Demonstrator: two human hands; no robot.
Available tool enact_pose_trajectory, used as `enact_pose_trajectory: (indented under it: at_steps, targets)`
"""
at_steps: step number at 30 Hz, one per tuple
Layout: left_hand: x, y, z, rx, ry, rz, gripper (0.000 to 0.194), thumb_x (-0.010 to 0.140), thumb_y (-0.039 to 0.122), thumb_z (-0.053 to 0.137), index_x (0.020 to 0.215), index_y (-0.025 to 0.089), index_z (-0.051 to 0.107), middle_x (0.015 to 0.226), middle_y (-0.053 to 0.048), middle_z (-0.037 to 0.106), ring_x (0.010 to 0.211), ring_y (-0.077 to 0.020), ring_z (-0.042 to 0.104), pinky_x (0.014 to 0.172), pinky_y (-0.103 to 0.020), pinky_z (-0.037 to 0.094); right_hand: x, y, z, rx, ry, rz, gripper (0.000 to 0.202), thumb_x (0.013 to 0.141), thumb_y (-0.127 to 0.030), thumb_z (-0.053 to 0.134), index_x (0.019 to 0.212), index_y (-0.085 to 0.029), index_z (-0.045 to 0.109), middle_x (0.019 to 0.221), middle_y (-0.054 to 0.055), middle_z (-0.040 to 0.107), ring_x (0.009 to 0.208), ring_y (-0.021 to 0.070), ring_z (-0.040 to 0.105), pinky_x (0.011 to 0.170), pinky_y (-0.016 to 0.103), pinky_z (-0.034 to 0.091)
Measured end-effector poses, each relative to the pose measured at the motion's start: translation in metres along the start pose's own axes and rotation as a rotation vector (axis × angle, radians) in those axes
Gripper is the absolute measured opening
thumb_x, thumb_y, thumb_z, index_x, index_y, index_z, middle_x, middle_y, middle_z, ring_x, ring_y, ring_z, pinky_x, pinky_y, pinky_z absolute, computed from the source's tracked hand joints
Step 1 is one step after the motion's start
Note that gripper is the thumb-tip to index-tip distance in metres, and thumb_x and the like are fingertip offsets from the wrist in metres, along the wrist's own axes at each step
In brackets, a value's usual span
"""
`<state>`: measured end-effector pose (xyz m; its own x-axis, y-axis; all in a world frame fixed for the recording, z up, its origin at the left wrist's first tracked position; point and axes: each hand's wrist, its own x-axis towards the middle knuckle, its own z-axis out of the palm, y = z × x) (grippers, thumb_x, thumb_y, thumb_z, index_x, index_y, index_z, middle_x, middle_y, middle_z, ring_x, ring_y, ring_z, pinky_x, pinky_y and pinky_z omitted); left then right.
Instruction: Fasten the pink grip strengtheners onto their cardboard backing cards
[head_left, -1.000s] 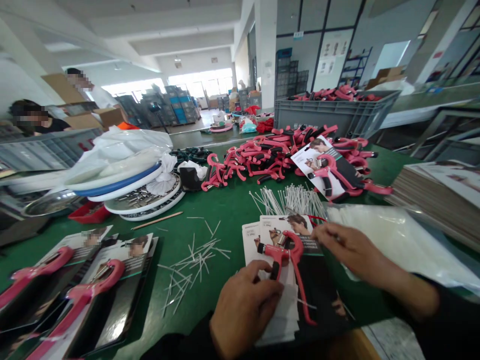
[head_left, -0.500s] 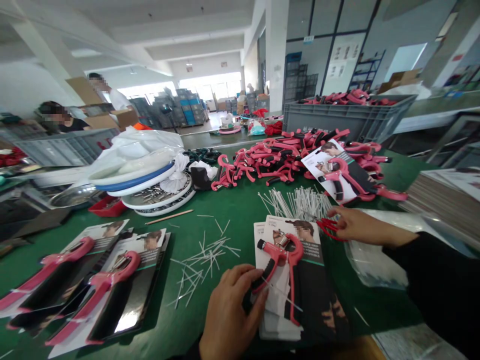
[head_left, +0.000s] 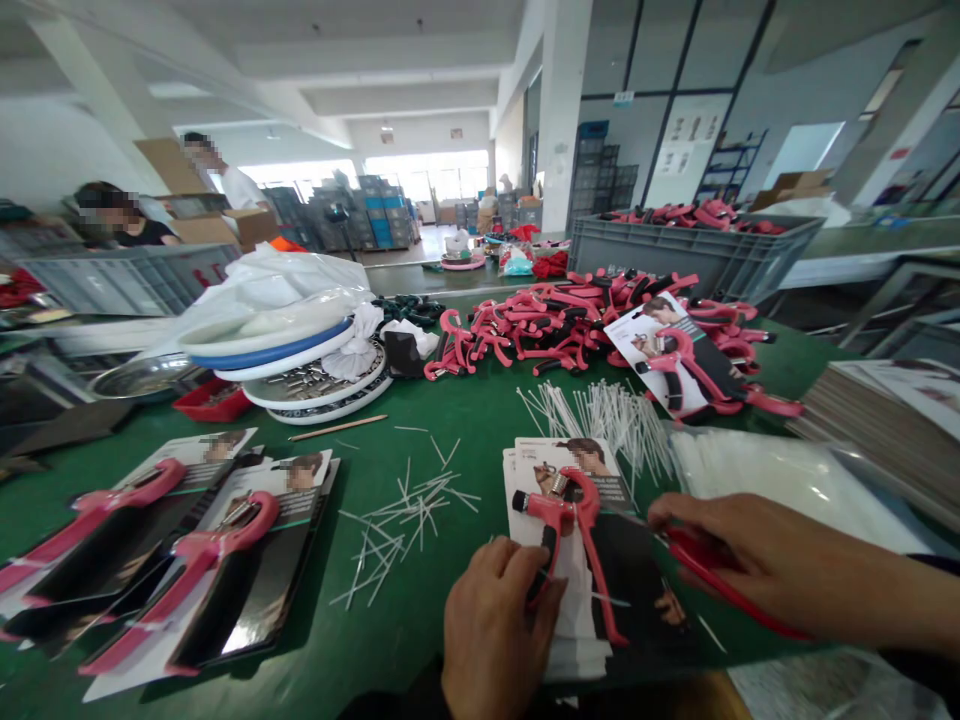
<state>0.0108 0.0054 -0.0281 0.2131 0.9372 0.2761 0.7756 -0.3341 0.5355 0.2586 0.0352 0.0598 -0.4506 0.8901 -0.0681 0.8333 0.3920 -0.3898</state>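
A pink-and-black spring hand grip [head_left: 592,550] lies on a printed backing card [head_left: 637,560], which tops a short stack of cards. My left hand [head_left: 495,615] pinches the hand grip's left handle, thumb and fingers closed. A thin white cable tie [head_left: 611,600] sticks out across the handles. Right of the card, my right hand [head_left: 772,550] is wrapped around red-handled pliers [head_left: 709,575]; their jaws point left toward the card and are hard to make out. Carded hand grips [head_left: 217,545] lie at the left, overlapping.
Loose cable tie offcuts [head_left: 405,510] are scattered mid-table. Behind the card stand bundled white cable ties [head_left: 611,420] and a heap of hand grips [head_left: 540,320]. A grey crate [head_left: 690,245] stands behind them. Stacked trays [head_left: 322,405] are at left, a plastic bag [head_left: 787,475] right. Two people work farther back.
My right hand has brought the red-handled pliers nearer and lower, beside the card. My left hand has shifted slightly right, still on the handle.
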Motion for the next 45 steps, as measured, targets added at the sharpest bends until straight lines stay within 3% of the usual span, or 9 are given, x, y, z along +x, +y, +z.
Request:
enact_pose_trajectory:
  at_steps: [3,6,10,13,21,27,39,45]
  targets:
    - [0.002,0.012,0.000,0.016,0.030,0.095,0.017,0.081,0.034,0.056,0.096,0.031,0.062,0.113,-0.004,0.057,0.096,-0.0244,0.053,0.078,-0.039,0.045,0.003,-0.015,-0.005,-0.182,-0.165,-0.051,0.016,0.076,-0.018,0.051,0.089,-0.022,0.059,0.075,0.003,0.068,0.066,0.0200,0.064,0.055,0.027,0.044]
    - [0.009,0.026,-0.002,0.094,-0.031,0.082,0.013,0.079,0.036,0.057,0.083,0.026,0.063,0.113,-0.004,0.057,0.099,-0.0290,0.050,0.079,-0.047,0.043,0.007,-0.021,-0.005,-0.431,-0.096,-0.137,0.031,0.067,-0.012,0.054,0.097,-0.020,0.059,0.074,0.006,0.068,0.063,0.0227,0.065,0.051,0.028,0.040]
    - [0.019,0.036,0.000,0.156,-0.072,0.020,0.014,0.074,0.027,0.058,0.086,0.023,0.064,0.110,-0.008,0.057,0.095,-0.0303,0.051,0.076,-0.047,0.045,0.017,-0.034,0.001,-0.764,0.069,-0.334,0.021,0.067,-0.004,0.052,0.077,-0.021,0.059,0.058,0.002,0.061,0.047,0.0187,0.057,0.042,0.027,0.027]
    - [0.024,0.036,0.004,0.129,-0.067,0.031,0.021,0.071,0.023,0.058,0.091,0.022,0.066,0.109,-0.010,0.057,0.094,-0.0289,0.051,0.078,-0.044,0.047,0.024,-0.048,0.005,-0.905,0.100,-0.487,0.023,0.065,0.001,0.051,0.070,-0.020,0.057,0.058,0.003,0.061,0.050,0.0182,0.056,0.044,0.029,0.026]
    - [0.027,0.034,0.008,0.084,-0.036,0.008,0.018,0.069,0.015,0.053,0.081,0.018,0.067,0.100,-0.011,0.059,0.092,-0.0282,0.052,0.080,-0.043,0.048,0.029,-0.056,0.013,-1.051,0.088,-0.579,0.023,0.064,-0.002,0.053,0.079,-0.016,0.062,0.068,0.008,0.063,0.057,0.0226,0.056,0.051,0.033,0.034]
    - [0.020,0.019,0.009,-0.099,-0.027,0.017,0.010,0.078,0.025,0.053,0.079,0.020,0.063,0.106,-0.008,0.056,0.096,-0.0251,0.051,0.085,-0.042,0.045,0.030,-0.048,0.016,-1.016,0.064,-0.592,0.026,0.065,0.001,0.051,0.081,-0.017,0.061,0.067,0.006,0.063,0.055,0.0194,0.055,0.047,0.030,0.032]
    - [0.019,0.013,0.022,-0.274,0.044,0.095,0.004,0.076,0.016,0.056,0.077,0.019,0.059,0.099,-0.007,0.058,0.094,-0.0227,0.052,0.081,-0.038,0.041,0.031,-0.038,0.019,-1.040,0.072,-0.648,0.023,0.072,-0.003,0.047,0.088,-0.014,0.059,0.069,0.008,0.062,0.058,0.0215,0.055,0.046,0.032,0.032]
    - [0.019,0.014,0.021,-0.319,0.092,0.099,0.005,0.074,0.013,0.058,0.072,0.017,0.059,0.095,-0.008,0.060,0.089,-0.0229,0.054,0.077,-0.037,0.043,0.032,-0.040,0.015,-1.001,0.055,-0.671,0.017,0.073,-0.004,0.051,0.083,-0.015,0.060,0.064,0.005,0.061,0.053,0.0188,0.055,0.045,0.031,0.033]
